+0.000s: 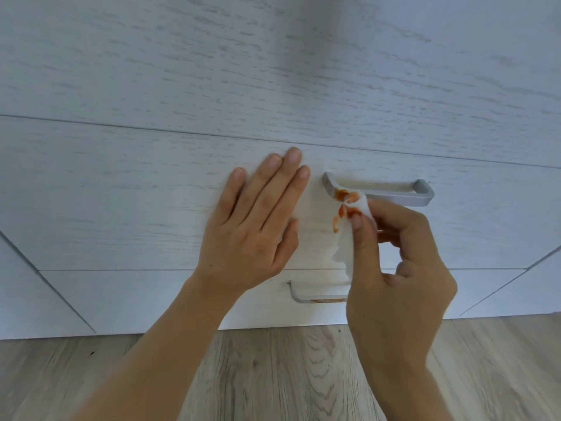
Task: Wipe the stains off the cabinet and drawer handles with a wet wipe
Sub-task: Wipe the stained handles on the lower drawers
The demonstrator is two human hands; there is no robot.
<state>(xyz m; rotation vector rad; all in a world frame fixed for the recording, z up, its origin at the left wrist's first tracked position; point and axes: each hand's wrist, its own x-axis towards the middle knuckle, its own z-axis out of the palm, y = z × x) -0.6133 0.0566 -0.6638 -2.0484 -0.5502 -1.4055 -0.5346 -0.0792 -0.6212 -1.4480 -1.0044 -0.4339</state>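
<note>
A silver bar handle (394, 198) sits on a white wood-grain drawer front (121, 192). An orange-red stain (341, 194) marks the handle's left end. My right hand (400, 268) pinches a white wet wipe (349, 238) smeared with orange, and presses it against the handle just right of the stain. My left hand (258, 220) lies flat on the drawer front, fingers apart, left of the handle. On the drawer below is a second silver handle (315, 297) with an orange smear; my right hand hides its right part.
Another white drawer front (273, 56) fills the upper view. Angled cabinet panels stand at the far left (24, 293) and far right (522, 293). Grey wood-look floor (273, 375) runs below the cabinet base.
</note>
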